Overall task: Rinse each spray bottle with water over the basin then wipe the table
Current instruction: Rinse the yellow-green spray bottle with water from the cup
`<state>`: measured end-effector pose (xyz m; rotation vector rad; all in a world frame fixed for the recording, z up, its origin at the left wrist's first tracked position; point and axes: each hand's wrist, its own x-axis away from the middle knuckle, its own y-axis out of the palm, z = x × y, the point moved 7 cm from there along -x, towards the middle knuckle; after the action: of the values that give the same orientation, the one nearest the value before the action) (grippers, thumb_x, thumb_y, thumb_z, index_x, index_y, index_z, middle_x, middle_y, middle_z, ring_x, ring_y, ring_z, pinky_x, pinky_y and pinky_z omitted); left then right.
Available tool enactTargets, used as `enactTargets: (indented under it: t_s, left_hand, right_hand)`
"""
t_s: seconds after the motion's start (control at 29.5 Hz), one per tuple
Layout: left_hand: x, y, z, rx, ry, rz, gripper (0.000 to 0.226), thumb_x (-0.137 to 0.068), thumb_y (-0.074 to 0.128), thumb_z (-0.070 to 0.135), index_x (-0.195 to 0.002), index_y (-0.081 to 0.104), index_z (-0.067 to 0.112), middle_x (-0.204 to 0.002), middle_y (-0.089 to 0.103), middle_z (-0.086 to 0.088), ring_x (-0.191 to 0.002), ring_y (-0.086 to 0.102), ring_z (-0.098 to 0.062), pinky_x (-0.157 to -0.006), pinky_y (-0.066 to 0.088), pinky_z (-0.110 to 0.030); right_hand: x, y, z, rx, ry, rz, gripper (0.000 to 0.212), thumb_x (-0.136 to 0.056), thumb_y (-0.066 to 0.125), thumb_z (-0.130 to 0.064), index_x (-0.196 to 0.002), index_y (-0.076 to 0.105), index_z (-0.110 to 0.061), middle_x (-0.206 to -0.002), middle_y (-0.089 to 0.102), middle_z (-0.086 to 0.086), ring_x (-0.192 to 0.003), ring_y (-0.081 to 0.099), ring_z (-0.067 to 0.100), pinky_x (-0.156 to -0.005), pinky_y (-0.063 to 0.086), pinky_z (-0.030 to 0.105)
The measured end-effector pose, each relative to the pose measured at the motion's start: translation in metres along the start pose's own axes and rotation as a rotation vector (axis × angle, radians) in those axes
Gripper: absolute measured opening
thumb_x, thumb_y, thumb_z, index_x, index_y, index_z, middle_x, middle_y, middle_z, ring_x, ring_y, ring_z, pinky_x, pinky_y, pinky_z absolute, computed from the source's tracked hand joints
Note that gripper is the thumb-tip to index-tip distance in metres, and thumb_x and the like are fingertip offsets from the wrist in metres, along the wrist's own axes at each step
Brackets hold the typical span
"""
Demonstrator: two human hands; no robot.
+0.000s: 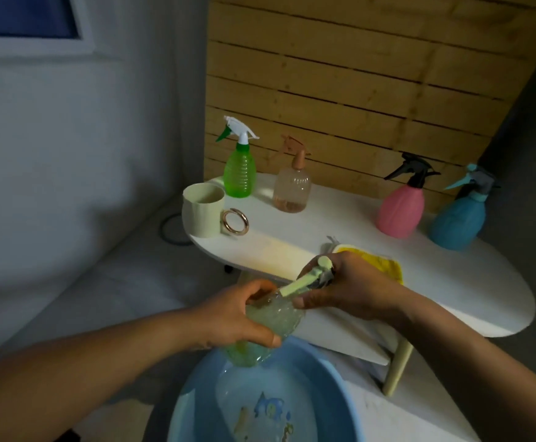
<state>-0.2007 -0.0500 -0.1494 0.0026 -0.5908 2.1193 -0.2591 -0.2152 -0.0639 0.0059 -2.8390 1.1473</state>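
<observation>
Head view, the only one. Your left hand [244, 317] wraps the clear bottle [260, 327] round its belly, fingers curled over the top side, thumb under. It hangs tilted just above the basin [333, 406], base toward the water. Your right hand [346, 288] pinches the pale-green sprayer [311, 279] at the neck, fingers closed round it, nozzle poking toward your left fingers. Can't tell if the head is screwed on or partly off.

Handling, as a guess: thin clear plastic w/ a faceted surface, light, prob. wet so slick. It'll flex if squeezed hard. Keep the grip at the widest part; the facets give some bite. The sprayer is hard plastic, stiff, best held at the collar, not the trigger.

Beyond your right fingers, on the table [451, 288]: a yellow cloth [384, 269], soft and nubby, just behind the knuckles. Farther off stand a ribbed green bottle [239, 177], a peach bottle [292, 189] w/ a little liquid in it, then a pink bottle [400, 208] and a blue bottle [458, 218], both opaque, matte, rounded. A cream mug [201, 210] w/ a gold ring handle sits beyond your left fingers. The table is white and smooth. The basin is glossy blue plastic w/ a cartoon print.
</observation>
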Motion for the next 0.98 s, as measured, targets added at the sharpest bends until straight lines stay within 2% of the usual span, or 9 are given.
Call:
enactTargets:
  t_s: [0.17, 0.31, 0.41, 0.47, 0.54, 0.64, 0.85, 0.92, 0.98]
  left_hand:
    - [-0.005, -0.013, -0.005, 0.017, -0.011, -0.13, 0.078, -0.063, 0.089, 0.046, -0.134, 0.058, 0.037, -0.125, 0.069, 0.011, -0.115, 0.068, -0.01, -0.101, 0.056, -0.042]
    - [-0.003, -0.014, -0.019, 0.131, -0.078, -0.245, 0.081, -0.067, 0.086, 0.04, -0.139, 0.052, 0.024, -0.129, 0.07, -0.002, -0.121, 0.066, -0.022, -0.105, 0.052, -0.047]
    - [-0.002, -0.018, -0.029, 0.177, -0.098, -0.251, 0.078, -0.067, 0.085, 0.036, -0.137, 0.053, 0.02, -0.128, 0.071, -0.005, -0.121, 0.067, -0.022, -0.104, 0.053, -0.041]
    - [-0.004, -0.022, -0.035, 0.181, -0.096, -0.226, 0.078, -0.065, 0.087, 0.034, -0.136, 0.055, 0.023, -0.129, 0.07, -0.003, -0.121, 0.066, -0.019, -0.104, 0.053, -0.038]
    - [-0.006, -0.026, -0.043, 0.163, -0.103, -0.18, 0.078, -0.061, 0.09, 0.033, -0.131, 0.059, 0.025, -0.124, 0.072, -0.002, -0.118, 0.068, -0.018, -0.102, 0.055, -0.039]
    - [-0.011, -0.024, -0.055, 0.143, -0.137, -0.104, 0.067, -0.065, 0.093, 0.022, -0.124, 0.061, 0.025, -0.113, 0.073, -0.003, -0.106, 0.072, -0.016, -0.088, 0.06, -0.034]
    - [-0.017, -0.024, -0.061, 0.113, -0.151, -0.013, 0.066, -0.07, 0.095, 0.019, -0.124, 0.058, 0.025, -0.11, 0.073, 0.002, -0.099, 0.073, -0.011, -0.084, 0.06, -0.031]
    - [-0.019, -0.021, -0.061, 0.1, -0.144, -0.012, 0.069, -0.068, 0.096, 0.02, -0.124, 0.057, 0.026, -0.111, 0.073, 0.003, -0.101, 0.073, -0.011, -0.089, 0.061, -0.035]
    - [-0.017, -0.021, -0.062, 0.088, -0.137, -0.007, 0.072, -0.066, 0.097, 0.023, -0.125, 0.057, 0.027, -0.113, 0.073, 0.004, -0.103, 0.073, -0.011, -0.093, 0.06, -0.038]
  right_hand:
    - [-0.001, -0.002, 0.007, -0.102, -0.041, -0.064, 0.031, -0.071, 0.091, -0.01, -0.096, 0.074, -0.013, -0.08, 0.073, -0.004, -0.075, 0.063, 0.003, -0.071, 0.054, 0.023]
    - [0.0, -0.015, 0.014, -0.203, -0.007, -0.05, 0.037, -0.069, 0.089, -0.006, -0.102, 0.073, -0.008, -0.091, 0.073, 0.011, -0.082, 0.066, 0.019, -0.081, 0.058, 0.038]
    - [-0.002, -0.04, 0.025, -0.307, 0.079, 0.026, 0.047, -0.064, 0.086, -0.017, -0.108, 0.071, -0.007, -0.102, 0.072, 0.02, -0.09, 0.069, 0.03, -0.086, 0.058, 0.042]
    - [-0.004, -0.059, 0.041, -0.336, 0.201, 0.096, 0.052, -0.069, 0.082, -0.028, -0.116, 0.067, -0.011, -0.104, 0.072, 0.014, -0.087, 0.069, 0.023, -0.078, 0.061, 0.034]
    - [-0.005, -0.075, 0.058, -0.366, 0.313, 0.214, 0.049, -0.074, 0.078, -0.037, -0.113, 0.066, -0.012, -0.099, 0.072, 0.01, -0.079, 0.066, 0.019, -0.07, 0.056, 0.031]
    - [-0.006, -0.084, 0.086, -0.38, 0.448, 0.361, 0.042, -0.086, 0.074, -0.04, -0.109, 0.065, -0.006, -0.092, 0.07, 0.01, -0.07, 0.057, 0.017, -0.062, 0.047, 0.031]
    - [-0.007, -0.067, 0.117, -0.304, 0.639, 0.415, 0.038, -0.089, 0.075, -0.042, -0.097, 0.066, -0.005, -0.066, 0.057, 0.006, -0.052, 0.043, 0.016, -0.049, 0.031, 0.026]
    - [-0.009, -0.068, 0.124, -0.235, 0.63, 0.453, 0.041, -0.086, 0.077, -0.044, -0.098, 0.066, -0.005, -0.072, 0.062, 0.007, -0.056, 0.05, 0.017, -0.049, 0.04, 0.027]
    - [-0.012, -0.071, 0.13, -0.087, 0.635, 0.5, 0.048, -0.081, 0.079, -0.052, -0.098, 0.063, -0.01, -0.086, 0.067, 0.009, -0.073, 0.061, 0.024, -0.069, 0.056, 0.04]
